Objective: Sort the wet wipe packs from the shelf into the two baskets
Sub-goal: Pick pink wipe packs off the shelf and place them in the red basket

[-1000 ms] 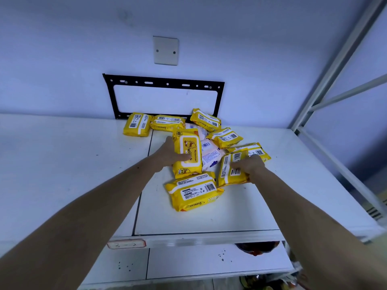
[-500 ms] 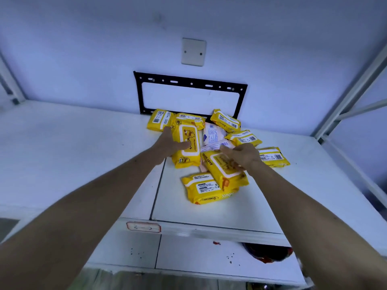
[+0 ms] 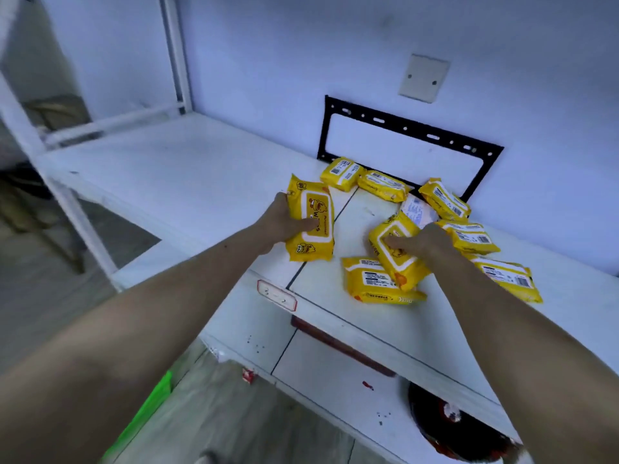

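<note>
left hand (image 3: pixel 284 222) grips a yellow pack (image 3: pixel 311 219), thumb across its printed face, held above the seam between the two shelf (image 3: pixel 187 175) panels, clear of the pile. right hand (image 3: pixel 418 241) grips a second pack (image 3: pixel 397 252), fingers curled over its white label; this pack lies tilted on top of a front pack (image 3: pixel 375 283) that rests flat near the shelf's front edge. other yellow packs lie scattered toward the back edge: two (image 3: pixel 341 172) (image 3: pixel 382 185) side by side below a black wall bracket (image 3: pixel 405 132), one (image 3: pixel 442 199) further right, two more (image 3: pixel 472 236) (image 3: pixel 509 276) behind the right wrist. a white pack (image 3: pixel 417 211) lies among them, partly covered. a label tag (image 3: pixel 277 294) sits on the shelf's front edge. a dark round object (image 3: pixel 459 426) shows on the lower shelf; whether it is a basket cannot be told.
</note>
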The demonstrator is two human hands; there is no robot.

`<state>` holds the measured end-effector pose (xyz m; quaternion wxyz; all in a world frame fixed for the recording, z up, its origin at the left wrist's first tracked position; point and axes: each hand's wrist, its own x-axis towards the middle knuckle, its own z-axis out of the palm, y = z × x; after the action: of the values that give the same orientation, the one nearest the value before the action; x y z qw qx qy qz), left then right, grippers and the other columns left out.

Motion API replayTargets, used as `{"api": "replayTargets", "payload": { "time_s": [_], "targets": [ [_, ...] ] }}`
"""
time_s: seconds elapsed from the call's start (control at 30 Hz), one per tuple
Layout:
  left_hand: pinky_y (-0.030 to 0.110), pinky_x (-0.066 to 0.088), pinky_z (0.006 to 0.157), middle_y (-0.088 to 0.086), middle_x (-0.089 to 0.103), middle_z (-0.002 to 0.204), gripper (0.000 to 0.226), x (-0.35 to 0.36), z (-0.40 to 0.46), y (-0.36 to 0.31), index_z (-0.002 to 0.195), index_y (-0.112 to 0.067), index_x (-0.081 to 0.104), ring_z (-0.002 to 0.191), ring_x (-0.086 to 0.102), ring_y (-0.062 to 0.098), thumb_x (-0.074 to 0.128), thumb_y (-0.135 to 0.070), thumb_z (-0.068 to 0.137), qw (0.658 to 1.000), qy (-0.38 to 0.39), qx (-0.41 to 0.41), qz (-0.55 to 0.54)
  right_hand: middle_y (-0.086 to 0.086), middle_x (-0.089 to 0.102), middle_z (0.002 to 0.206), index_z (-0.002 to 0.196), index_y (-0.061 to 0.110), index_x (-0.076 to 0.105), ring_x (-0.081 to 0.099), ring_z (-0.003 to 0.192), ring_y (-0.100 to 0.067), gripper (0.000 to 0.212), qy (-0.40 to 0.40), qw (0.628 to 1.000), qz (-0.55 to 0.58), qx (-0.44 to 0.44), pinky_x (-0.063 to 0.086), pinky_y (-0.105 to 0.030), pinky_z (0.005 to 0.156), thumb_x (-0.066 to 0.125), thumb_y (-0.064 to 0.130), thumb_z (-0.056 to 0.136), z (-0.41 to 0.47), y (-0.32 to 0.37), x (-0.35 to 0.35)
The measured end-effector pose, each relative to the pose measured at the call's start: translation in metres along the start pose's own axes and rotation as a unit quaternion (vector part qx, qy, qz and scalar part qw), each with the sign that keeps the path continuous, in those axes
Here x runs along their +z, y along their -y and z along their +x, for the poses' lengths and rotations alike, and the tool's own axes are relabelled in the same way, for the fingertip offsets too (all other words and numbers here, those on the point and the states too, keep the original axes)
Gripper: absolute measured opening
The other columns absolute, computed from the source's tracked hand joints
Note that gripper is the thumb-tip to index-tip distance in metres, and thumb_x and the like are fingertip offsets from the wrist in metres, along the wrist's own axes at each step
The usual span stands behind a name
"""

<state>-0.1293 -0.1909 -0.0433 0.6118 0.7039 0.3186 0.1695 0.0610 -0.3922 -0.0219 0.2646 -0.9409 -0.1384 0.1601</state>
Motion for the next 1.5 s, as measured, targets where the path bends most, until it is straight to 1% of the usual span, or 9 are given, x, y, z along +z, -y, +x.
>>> {"api": "replayTargets", "payload": {
  "time_s": [0.2, 0.37, 0.7, 0.83, 0.93, 1.07, 1.23, 1.4, 1.5],
  "targets": [
    [0.036, 0.057, 0.08, 0.006, 0.059, 0.124, 0.067, -0.091, -0.049, 0.027, 0.128, -0.012, 0.038, 0.109, 0.062, 0.024, 0.079, -0.023, 0.077, 0.994, -0.1, -0.017, -0.031, -0.013, 0.062, 0.127, 0.126, 0.004, 0.055, 0.06, 0.114, -0.029, 0.093, 0.04, 0.988, 0.099, -0.112, 0.053, -0.038, 0.085, 0.085, 0.057, 0.055, -0.037, 0.099, 0.052],
    [0.029, 0.058, 0.067, 0.005, 0.063, 0.116, 0.049, -0.195, -0.106, 0.07, 0.115, -0.018, 0.046, 0.096, 0.066, 0.02, 0.078, -0.018, 0.078, 0.979, -0.197, -0.039, -0.044, -0.015, 0.072, 0.102, 0.082, 0.011, 0.066, 0.07, 0.093, -0.026, 0.051, 0.16, 0.958, 0.162, -0.172, 0.057, -0.041, 0.087, 0.088, 0.049, 0.056, -0.102, 0.196, 0.15],
    [0.043, 0.054, 0.084, 0.017, 0.061, 0.126, 0.061, -0.377, -0.208, 0.208, 0.133, -0.002, 0.039, 0.107, 0.064, 0.031, 0.072, -0.002, 0.081, 0.926, -0.332, -0.155, -0.092, -0.017, 0.07, 0.111, 0.113, 0.001, 0.066, 0.067, 0.102, -0.032, 0.055, 0.337, 0.912, 0.138, -0.188, 0.054, -0.047, 0.092, 0.081, 0.037, 0.074, -0.227, 0.304, 0.394],
    [0.052, 0.052, 0.092, 0.02, 0.06, 0.125, 0.063, -0.407, -0.208, 0.283, 0.133, -0.003, 0.039, 0.111, 0.062, 0.036, 0.073, -0.002, 0.08, 0.905, -0.353, -0.214, -0.106, -0.021, 0.07, 0.108, 0.104, 0.0, 0.07, 0.067, 0.102, -0.034, 0.046, 0.368, 0.912, 0.089, -0.158, 0.053, -0.049, 0.094, 0.076, 0.038, 0.079, -0.234, 0.298, 0.493],
    [0.042, 0.055, 0.089, 0.011, 0.061, 0.117, 0.06, -0.418, -0.191, 0.351, 0.13, -0.006, 0.04, 0.105, 0.063, 0.028, 0.075, -0.013, 0.081, 0.889, -0.355, -0.275, -0.094, -0.021, 0.065, 0.122, 0.12, -0.001, 0.063, 0.062, 0.113, -0.034, 0.055, 0.391, 0.909, 0.029, -0.142, 0.05, -0.046, 0.098, 0.071, 0.041, 0.084, -0.222, 0.286, 0.571],
    [0.017, 0.048, 0.055, 0.001, 0.057, 0.087, 0.042, -0.42, -0.161, 0.447, 0.111, -0.013, 0.041, 0.067, 0.054, 0.007, 0.072, -0.019, 0.084, 0.856, -0.399, -0.318, -0.088, -0.019, 0.058, 0.133, 0.13, 0.001, 0.056, 0.056, 0.121, -0.034, 0.059, 0.414, 0.898, -0.041, -0.145, 0.046, -0.043, 0.101, 0.064, 0.043, 0.088, -0.193, 0.266, 0.673],
    [0.048, 0.053, 0.089, 0.017, 0.061, 0.119, 0.058, -0.404, -0.13, 0.589, 0.129, -0.007, 0.037, 0.107, 0.062, 0.034, 0.072, -0.017, 0.083, 0.813, -0.417, -0.389, -0.118, -0.018, 0.056, 0.133, 0.132, 0.002, 0.049, 0.056, 0.12, -0.034, 0.059, 0.437, 0.886, -0.104, -0.116, 0.044, -0.035, 0.093, 0.062, 0.041, 0.09, -0.155, 0.216, 0.816],
    [0.037, 0.051, 0.079, 0.02, 0.059, 0.126, 0.073, -0.375, -0.096, 0.737, 0.14, -0.009, 0.031, 0.108, 0.061, 0.034, 0.072, -0.027, 0.083, 0.79, -0.38, -0.48, -0.042, -0.022, 0.067, 0.117, 0.113, 0.0, 0.066, 0.064, 0.109, -0.037, 0.051, 0.434, 0.878, -0.166, -0.116, 0.052, -0.048, 0.095, 0.072, 0.04, 0.082, -0.118, 0.139, 0.956],
    [0.03, 0.051, 0.059, 0.02, 0.061, 0.122, 0.074, -0.356, -0.075, 0.822, 0.144, -0.01, 0.027, 0.091, 0.062, 0.028, 0.07, -0.023, 0.085, 0.773, -0.38, -0.505, -0.063, -0.021, 0.069, 0.113, 0.11, 0.0, 0.068, 0.066, 0.106, -0.035, 0.051, 0.43, 0.869, -0.213, -0.123, 0.053, -0.041, 0.09, 0.073, 0.042, 0.08, -0.099, 0.095, 1.029]
  ]
}}
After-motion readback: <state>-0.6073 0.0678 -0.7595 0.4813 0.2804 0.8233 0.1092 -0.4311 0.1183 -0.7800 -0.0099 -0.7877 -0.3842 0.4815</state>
